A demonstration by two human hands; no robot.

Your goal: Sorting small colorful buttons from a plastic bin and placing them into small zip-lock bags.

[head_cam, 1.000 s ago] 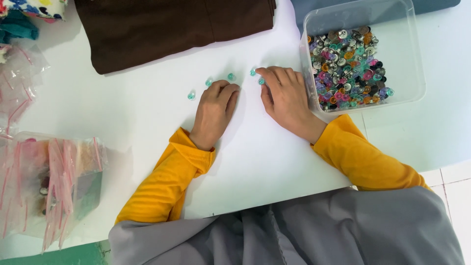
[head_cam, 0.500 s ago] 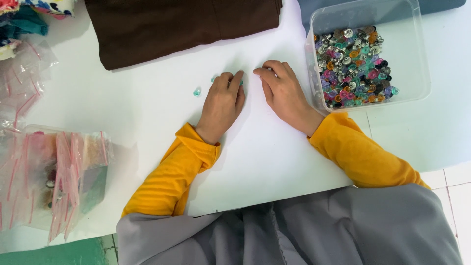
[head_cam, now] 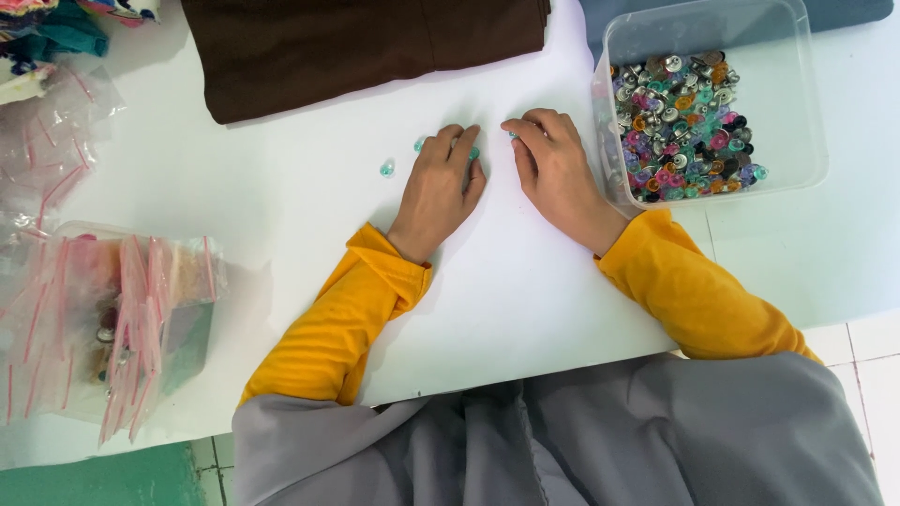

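White tabletop (head_cam: 281, 215) fills most of the view, with a bit of tiled floor at the lower right. Across its far edge lies a folded dark brown cloth (head_cam: 366, 47). At the right stands a clear plastic tub (head_cam: 797, 103) holding a heap of small mixed-colour buttons (head_cam: 680, 126). At the left sits a pile of clear zip bags with pink strips (head_cam: 103, 319). Both arms wear orange sleeves. The left hand (head_cam: 439, 192) lies palm down, fingers loosely bent over a few small teal buttons (head_cam: 473, 153) at its fingertips; whether it pinches one I cannot tell. The right hand (head_cam: 555, 173), just beside the tub, curls its fingers down at the table, grip hidden. One loose teal button (head_cam: 386, 169) lies near the left hand.
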